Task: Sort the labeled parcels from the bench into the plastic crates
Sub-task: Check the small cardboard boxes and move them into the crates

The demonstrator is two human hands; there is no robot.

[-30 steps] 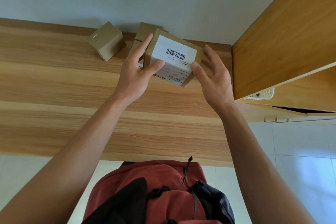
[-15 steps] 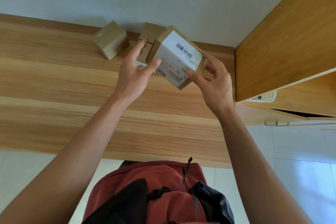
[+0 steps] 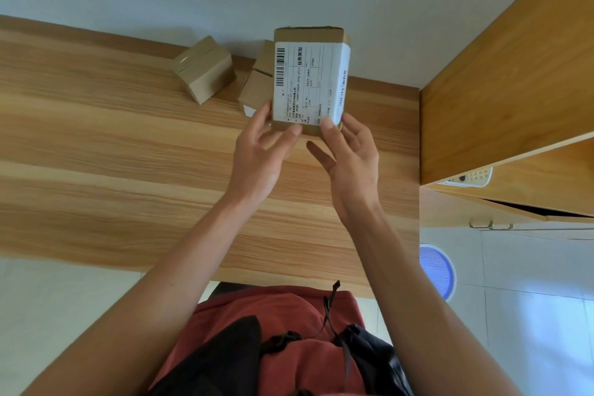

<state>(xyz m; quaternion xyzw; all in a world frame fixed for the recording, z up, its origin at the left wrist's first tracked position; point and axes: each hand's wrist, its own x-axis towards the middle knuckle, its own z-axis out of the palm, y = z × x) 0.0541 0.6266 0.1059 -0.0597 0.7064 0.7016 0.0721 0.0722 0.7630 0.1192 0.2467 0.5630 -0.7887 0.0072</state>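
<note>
**Labelled parcel held up over the bench**

Wood-grain bench point(image 3: 128, 154) runs along a pale wall, and you stand at its near edge. You hold a brown cardboard parcel with a white shipping label point(image 3: 309, 83) above the bench, out in front of you. Your left hand point(image 3: 260, 154) pinches its lower left corner, with the thumb on the front face. Your right hand point(image 3: 352, 157) pinches the lower right corner in the same way. Both hands are below the parcel, close together but not touching each other.

The parcel stands upright, with its long axis running away from you toward the wall. The label faces you; its barcode is at the upper left and the print reads sideways.

Behind the parcel, two small brown cardboard boxes point(image 3: 260, 80) lie against the wall, partly hidden. Another plain brown cardboard box point(image 3: 205, 69) lies to their left, tilted. A white plastic crate point(image 3: 475, 177) shows in the wooden cabinet point(image 3: 514, 80) at your right.
</note>
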